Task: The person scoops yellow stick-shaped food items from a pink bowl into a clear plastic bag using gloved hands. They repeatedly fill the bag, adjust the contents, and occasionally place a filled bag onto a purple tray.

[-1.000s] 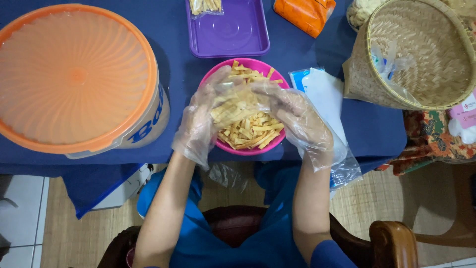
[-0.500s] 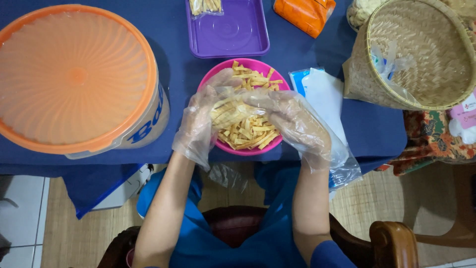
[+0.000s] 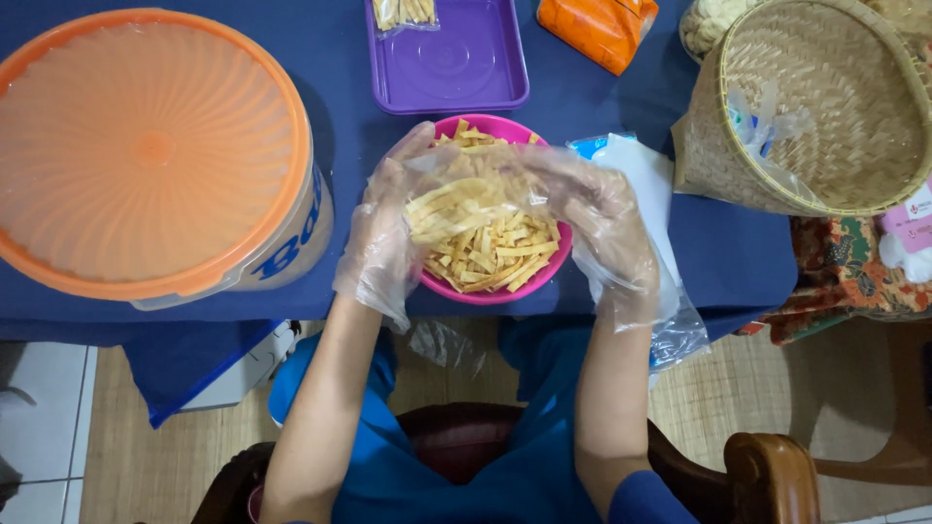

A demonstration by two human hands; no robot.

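Right at the near edge of the surface [image 3: 602, 97], which is draped in dark blue cloth, sits the pink bowl [image 3: 505, 288], its rim almost level with the drop to the person's lap. Open room is scarce — a big tub [image 3: 291, 243] with an orange lid [image 3: 146, 146] fills the left, a woven basket [image 3: 825, 107] crowds the right, and a purple tray [image 3: 456, 68] lies just beyond the bowl. Bare cloth shows only in narrow strips between them.

The bowl holds flat yellow strips [image 3: 490, 254] of fried snack, piled loosely. The tray is mostly bare, with a small bag [image 3: 403, 12] of the same strips at its far left corner. An orange packet [image 3: 597, 27] lies beside the tray, and a stack of clear bags [image 3: 641, 170] lies to the right of the bowl, partly under the right wrist. A crumpled scrap of clear plastic rests inside the basket.

Both hands wear loose clear gloves. The left hand [image 3: 383, 228] and right hand [image 3: 602, 218] hover over the bowl, fingers curled, each gripping one side of a clear pouch [image 3: 466, 189] — it holds a few strips and hangs just above the pile.
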